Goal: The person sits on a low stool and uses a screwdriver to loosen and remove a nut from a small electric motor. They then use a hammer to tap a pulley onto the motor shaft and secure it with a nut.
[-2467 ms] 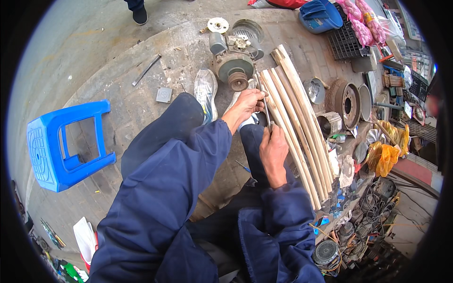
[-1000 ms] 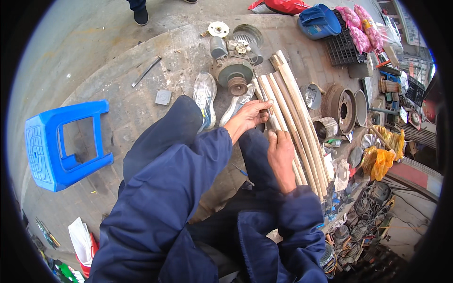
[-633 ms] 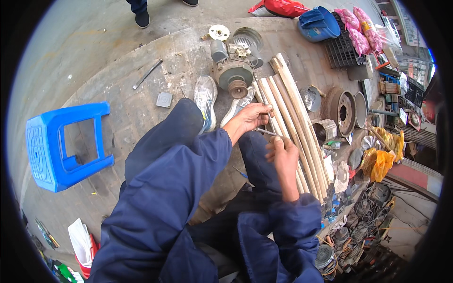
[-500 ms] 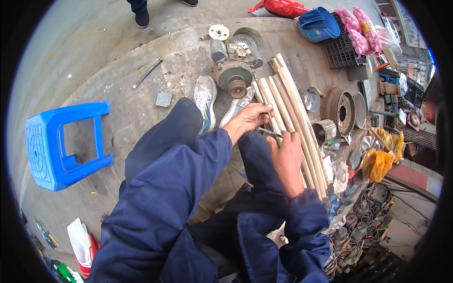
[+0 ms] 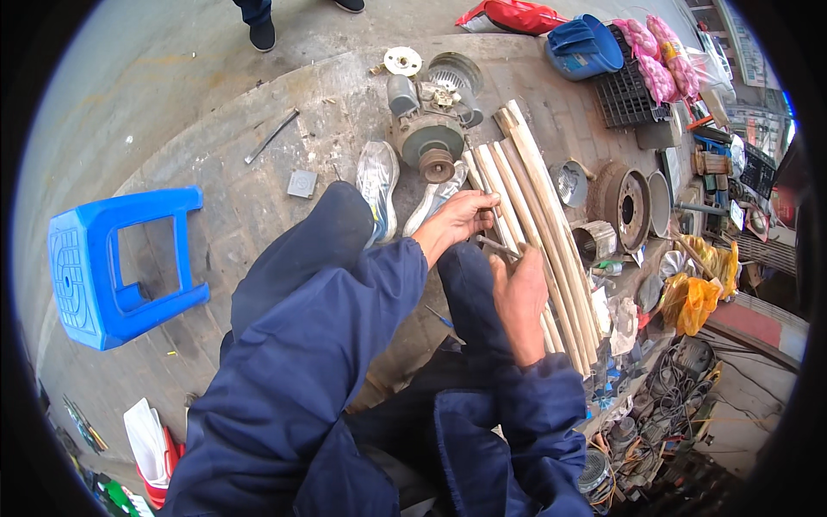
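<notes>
Seemingly, the left hand pinches a thin rod, its ends unclear, fingertips steadying it. Below, the right hand grips a slim grey tool, angled toward the left hand; wooden poles lie just right.

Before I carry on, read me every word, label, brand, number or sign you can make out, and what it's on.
No text can be read.
Blue bucket: pale label, too small to read.
Panel at far upper right: markings, too blurred.
Blue stool: raised pattern on the seat; I cannot tell whether it includes lettering.
Thin metal tool in the right hand: no lettering can be made out.
</notes>
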Demonstrator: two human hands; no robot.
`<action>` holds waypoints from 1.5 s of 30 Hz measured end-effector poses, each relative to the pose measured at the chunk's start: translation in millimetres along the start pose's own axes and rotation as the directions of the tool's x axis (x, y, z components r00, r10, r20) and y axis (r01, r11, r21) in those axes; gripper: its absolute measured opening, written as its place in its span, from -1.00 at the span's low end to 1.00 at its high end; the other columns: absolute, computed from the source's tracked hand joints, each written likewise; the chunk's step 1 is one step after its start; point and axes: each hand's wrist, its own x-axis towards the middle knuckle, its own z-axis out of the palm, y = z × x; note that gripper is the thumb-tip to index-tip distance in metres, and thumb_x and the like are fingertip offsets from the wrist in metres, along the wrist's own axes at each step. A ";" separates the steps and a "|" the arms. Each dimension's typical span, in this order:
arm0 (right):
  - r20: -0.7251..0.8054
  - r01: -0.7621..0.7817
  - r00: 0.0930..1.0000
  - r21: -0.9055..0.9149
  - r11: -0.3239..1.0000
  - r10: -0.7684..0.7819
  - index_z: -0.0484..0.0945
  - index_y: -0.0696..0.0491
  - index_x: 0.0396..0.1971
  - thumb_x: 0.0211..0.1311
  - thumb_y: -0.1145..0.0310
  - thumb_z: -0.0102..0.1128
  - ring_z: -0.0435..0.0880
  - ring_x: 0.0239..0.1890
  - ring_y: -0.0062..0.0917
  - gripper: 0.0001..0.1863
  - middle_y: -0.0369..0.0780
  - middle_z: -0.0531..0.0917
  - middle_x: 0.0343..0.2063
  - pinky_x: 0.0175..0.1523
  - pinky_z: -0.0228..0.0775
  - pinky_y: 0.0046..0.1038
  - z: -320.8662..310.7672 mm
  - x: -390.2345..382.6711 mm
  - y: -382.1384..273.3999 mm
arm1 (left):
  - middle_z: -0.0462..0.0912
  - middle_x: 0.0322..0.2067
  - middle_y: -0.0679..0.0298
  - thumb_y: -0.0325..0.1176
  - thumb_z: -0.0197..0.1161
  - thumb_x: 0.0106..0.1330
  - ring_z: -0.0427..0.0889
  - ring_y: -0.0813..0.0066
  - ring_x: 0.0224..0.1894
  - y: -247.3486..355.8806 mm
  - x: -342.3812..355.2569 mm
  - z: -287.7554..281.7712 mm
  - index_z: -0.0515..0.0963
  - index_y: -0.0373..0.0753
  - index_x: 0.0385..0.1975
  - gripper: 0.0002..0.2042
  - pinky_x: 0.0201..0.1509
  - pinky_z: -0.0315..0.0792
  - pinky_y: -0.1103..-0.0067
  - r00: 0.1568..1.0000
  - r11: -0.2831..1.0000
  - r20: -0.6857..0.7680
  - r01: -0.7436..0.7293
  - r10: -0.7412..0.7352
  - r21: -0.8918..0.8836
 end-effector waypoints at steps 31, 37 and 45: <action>-0.140 0.174 0.964 -0.318 0.932 -0.227 0.58 0.24 -0.28 0.45 0.16 0.18 0.55 -0.59 -0.30 -0.64 -0.15 0.54 -0.62 -0.38 0.41 -0.28 5.7 -6.8 -3.4 | 0.68 -0.41 0.32 -0.39 0.29 0.43 0.61 0.67 -0.49 2.1 6.6 -0.4 0.59 -0.25 -0.21 -0.91 -0.39 0.58 0.69 0.999 0.998 0.020 -0.027 0.028 -0.056; 0.495 -0.588 0.804 0.743 0.320 0.329 0.56 0.19 -0.35 0.54 -0.02 0.03 0.44 -0.66 -0.43 -0.49 -0.17 0.48 -0.65 -0.55 0.21 -0.42 14.8 14.6 0.4 | 0.69 -0.40 0.31 -0.39 0.27 0.45 0.63 0.67 -0.48 3.4 9.1 -1.5 0.59 -0.26 -0.21 -0.92 -0.37 0.61 0.68 1.000 0.996 -0.015 -0.013 0.011 -0.085; -0.174 0.237 0.935 -0.335 0.912 -0.308 0.57 0.20 -0.39 0.51 0.13 0.11 0.43 -0.71 -0.49 -0.59 -0.27 0.43 -0.72 -0.56 0.27 -0.43 1.7 -5.3 -7.8 | 0.68 -0.43 0.30 -0.41 0.28 0.43 0.63 0.67 -0.51 0.7 9.9 -6.7 0.59 -0.26 -0.22 -0.93 -0.41 0.61 0.71 1.000 0.995 0.001 -0.026 0.026 -0.094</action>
